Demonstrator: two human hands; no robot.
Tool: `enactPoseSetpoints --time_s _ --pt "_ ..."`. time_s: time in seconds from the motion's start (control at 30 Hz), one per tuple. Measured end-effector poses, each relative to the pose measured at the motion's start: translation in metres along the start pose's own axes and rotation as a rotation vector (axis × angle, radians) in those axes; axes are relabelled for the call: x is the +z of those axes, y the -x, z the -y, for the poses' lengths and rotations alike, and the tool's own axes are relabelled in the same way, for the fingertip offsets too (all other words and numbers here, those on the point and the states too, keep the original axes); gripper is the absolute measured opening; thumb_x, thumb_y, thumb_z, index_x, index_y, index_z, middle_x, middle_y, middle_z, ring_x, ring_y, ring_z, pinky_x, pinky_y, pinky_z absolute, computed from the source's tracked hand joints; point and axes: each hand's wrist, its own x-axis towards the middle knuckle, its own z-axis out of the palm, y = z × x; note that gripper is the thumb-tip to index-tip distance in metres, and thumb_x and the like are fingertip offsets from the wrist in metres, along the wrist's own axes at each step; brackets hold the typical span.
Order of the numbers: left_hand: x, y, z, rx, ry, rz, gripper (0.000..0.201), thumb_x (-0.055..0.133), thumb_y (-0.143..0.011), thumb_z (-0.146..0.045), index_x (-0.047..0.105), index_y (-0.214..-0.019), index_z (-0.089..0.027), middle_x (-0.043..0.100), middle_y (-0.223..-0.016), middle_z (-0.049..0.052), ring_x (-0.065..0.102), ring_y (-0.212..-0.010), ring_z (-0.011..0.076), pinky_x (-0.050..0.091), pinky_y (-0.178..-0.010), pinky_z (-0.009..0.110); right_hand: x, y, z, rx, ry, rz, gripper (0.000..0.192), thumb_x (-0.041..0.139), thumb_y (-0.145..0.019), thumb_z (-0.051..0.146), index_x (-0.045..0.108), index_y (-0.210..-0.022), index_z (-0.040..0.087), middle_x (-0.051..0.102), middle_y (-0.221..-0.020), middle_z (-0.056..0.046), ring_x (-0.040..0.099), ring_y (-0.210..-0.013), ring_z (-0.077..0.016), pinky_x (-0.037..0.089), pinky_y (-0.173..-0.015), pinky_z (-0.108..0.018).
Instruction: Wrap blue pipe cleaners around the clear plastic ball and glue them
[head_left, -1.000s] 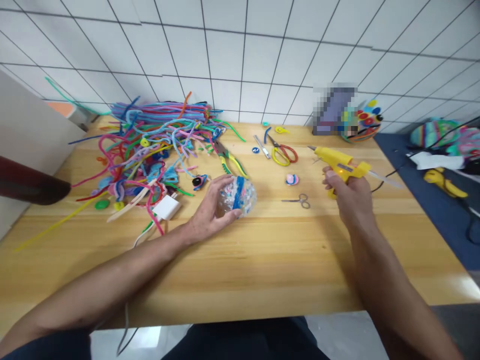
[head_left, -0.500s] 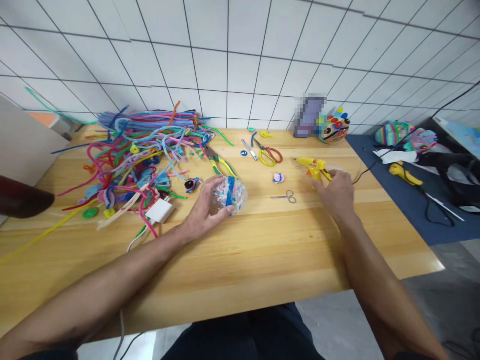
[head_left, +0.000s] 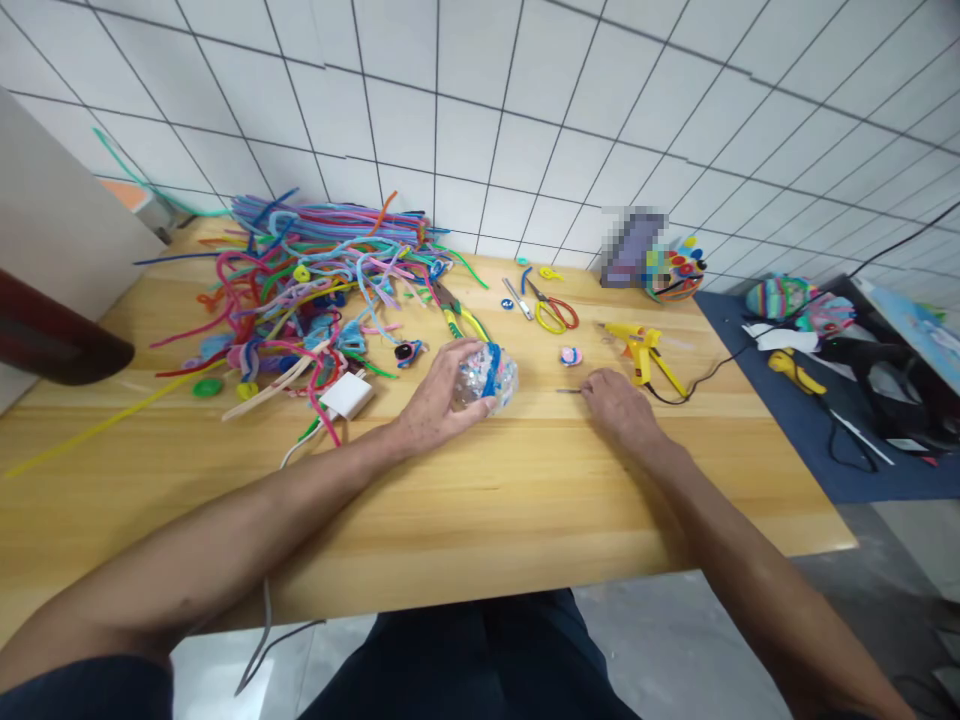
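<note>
My left hand [head_left: 435, 405] rests on the wooden table [head_left: 480, 510] and cups a clear ball [head_left: 491, 375] flecked with colour and ringed by a blue band. My right hand [head_left: 616, 408] lies flat just right of it, fingers curled over the small silver scissors [head_left: 568, 391]; only their tips poke out to the left. The yellow glue gun [head_left: 639, 346] stands on the table behind my right hand, free of it, its black cord running right.
A big heap of coloured pipe cleaners [head_left: 315, 270] fills the back left. A white charger [head_left: 346, 397], green-yellow pliers [head_left: 459, 320], yellow-red scissors [head_left: 556, 313] and a pink disc [head_left: 570, 356] lie nearby. A decorated ball [head_left: 675, 276] sits by the wall. A blue mat [head_left: 780, 430] lies to the right.
My right hand set the glue gun down on the table, let go and moved left onto the small scissors. My left hand stayed on the ball.
</note>
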Motion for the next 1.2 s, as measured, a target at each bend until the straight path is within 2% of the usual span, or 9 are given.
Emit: enactPoseSetpoints --time_s 0.17,0.27,0.4,0.5,0.67,0.8,0.97,1.1,1.2 --pt "0.003 -0.001 0.001 0.023 0.003 -0.016 0.067 0.071 -0.097 -0.045 0.043 -0.153 -0.022 0.055 -0.153 0.018 0.052 -0.149 0.035 0.046 -0.126 0.058 0.002 0.003 -0.007 0.079 -0.047 -0.045 0.022 0.047 -0.103 0.028 0.067 -0.099 0.019 0.075 -0.106 -0.016 0.068 -0.101 -0.0291 0.053 -0.086 -0.041" --pt "0.003 -0.001 0.0 0.01 0.013 -0.004 0.067 0.071 -0.097 -0.043 0.042 -0.153 -0.022 0.054 -0.155 0.019 0.051 -0.15 0.0357 0.044 -0.127 0.058 0.001 0.005 -0.013 0.1 -0.094 -0.068 0.023 0.048 -0.102 0.031 0.068 -0.097 0.021 0.075 -0.099 -0.012 0.068 -0.094 -0.0272 0.054 -0.085 -0.041" --pt "0.003 -0.001 0.0 -0.003 0.023 -0.003 0.066 0.073 -0.096 -0.041 0.044 -0.152 -0.021 0.054 -0.154 0.02 0.051 -0.151 0.0362 0.043 -0.128 0.059 -0.002 0.007 -0.015 0.085 -0.154 -0.09 0.022 0.053 -0.099 0.034 0.072 -0.102 0.022 0.074 -0.105 -0.012 0.068 -0.1 -0.0288 0.054 -0.091 -0.044" --pt "0.003 -0.001 0.0 -0.008 0.029 0.01 0.067 0.073 -0.095 -0.043 0.044 -0.152 -0.022 0.053 -0.155 0.019 0.05 -0.152 0.0361 0.042 -0.129 0.06 -0.002 0.008 -0.01 0.058 -0.204 -0.069 0.016 0.06 -0.093 0.033 0.074 -0.096 0.024 0.073 -0.103 -0.011 0.067 -0.099 -0.0288 0.054 -0.093 -0.045" --pt "0.002 -0.002 0.0 -0.01 0.03 0.015 0.067 0.073 -0.095 -0.042 0.043 -0.152 -0.022 0.053 -0.156 0.019 0.049 -0.152 0.0358 0.041 -0.13 0.06 0.004 0.005 -0.001 0.1 -0.296 -0.101 0.017 0.06 -0.093 0.034 0.066 -0.081 0.024 0.071 -0.101 -0.013 0.066 -0.099 -0.0293 0.053 -0.094 -0.046" --pt "0.003 -0.002 0.001 0.014 0.039 0.001 0.068 0.073 -0.095 -0.041 0.043 -0.152 -0.02 0.053 -0.154 0.021 0.051 -0.15 0.0369 0.042 -0.128 0.061 0.005 0.006 0.001 0.175 -0.419 -0.165 0.024 0.062 -0.095 0.046 0.063 -0.084 0.025 0.07 -0.087 -0.008 0.064 -0.086 -0.0257 0.055 -0.084 -0.044" --pt "0.004 -0.002 0.002 0.026 0.035 -0.001 0.068 0.073 -0.095 -0.042 0.043 -0.152 -0.021 0.053 -0.154 0.02 0.051 -0.151 0.0368 0.042 -0.128 0.061 -0.003 0.011 0.01 0.21 -0.684 -0.222 0.034 0.06 -0.097 0.058 0.056 -0.088 0.026 0.075 -0.087 -0.004 0.063 -0.065 -0.0159 0.055 -0.064 -0.033" --pt "0.003 -0.002 0.002 0.022 0.038 0.001 0.068 0.073 -0.095 -0.042 0.043 -0.152 -0.021 0.054 -0.154 0.02 0.051 -0.15 0.0373 0.042 -0.127 0.062 -0.014 0.012 0.017 0.166 -0.843 -0.217 0.037 0.075 -0.088 0.057 0.057 -0.085 0.026 0.074 -0.079 -0.001 0.068 -0.064 -0.0159 0.061 -0.067 -0.034" --pt "0.004 -0.002 0.002 0.012 0.049 -0.002 0.069 0.073 -0.094 -0.043 0.044 -0.152 -0.022 0.054 -0.154 0.02 0.051 -0.15 0.0373 0.042 -0.127 0.062 -0.018 0.012 0.018 0.163 -0.921 -0.207 0.035 0.083 -0.082 0.052 0.063 -0.093 0.025 0.078 -0.083 -0.002 0.073 -0.068 -0.0182 0.063 -0.068 -0.035"
